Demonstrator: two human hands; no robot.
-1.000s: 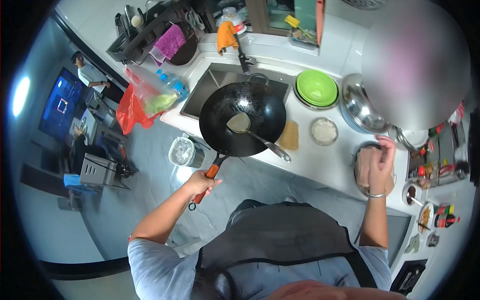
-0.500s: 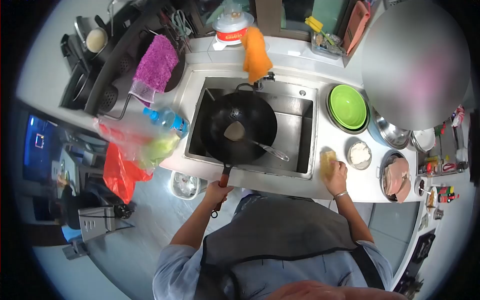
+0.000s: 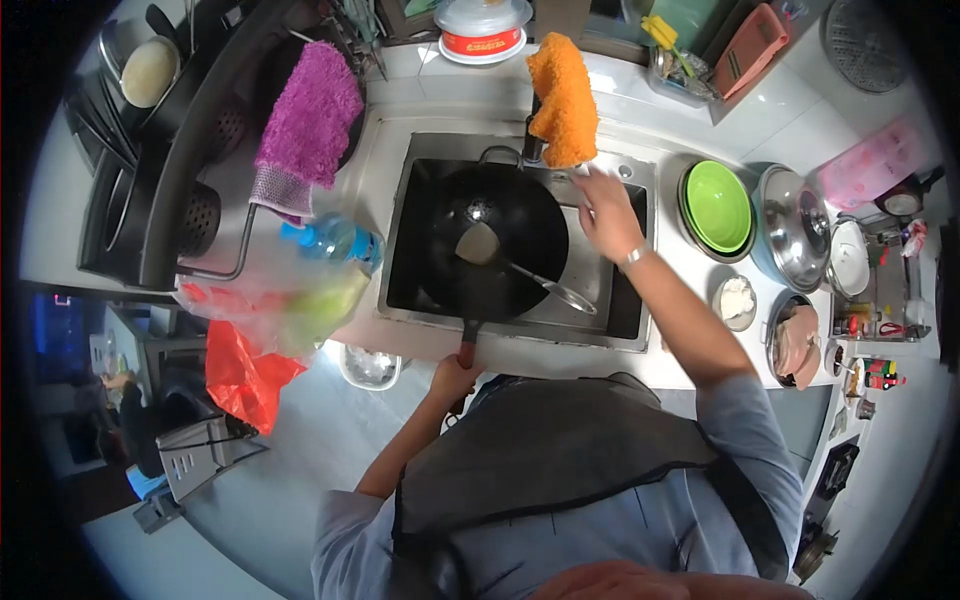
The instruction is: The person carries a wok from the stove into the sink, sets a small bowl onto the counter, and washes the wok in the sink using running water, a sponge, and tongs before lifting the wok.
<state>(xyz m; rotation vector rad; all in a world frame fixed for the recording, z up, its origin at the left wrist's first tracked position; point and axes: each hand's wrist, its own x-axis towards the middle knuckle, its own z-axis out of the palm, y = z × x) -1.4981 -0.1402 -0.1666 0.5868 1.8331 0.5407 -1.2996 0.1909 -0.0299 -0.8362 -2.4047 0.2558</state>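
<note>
The left hand (image 3: 454, 381) is closed on the brown wooden handle (image 3: 467, 353) of the round black wok (image 3: 500, 235), which is in the steel sink (image 3: 618, 300). At its two o'clock, the right hand (image 3: 606, 215) reaches by the orange cloth (image 3: 563, 100), fingers partly spread.

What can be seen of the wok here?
The wok is round, deep and black, metal by its look, with a small shine inside. A loop handle sits at its far rim; a long reddish-brown handle points toward the person, gripped by the left hand. It sits mouth up over the sink; its underside is hidden. A spatula lies in it, handle across the rim.
</note>
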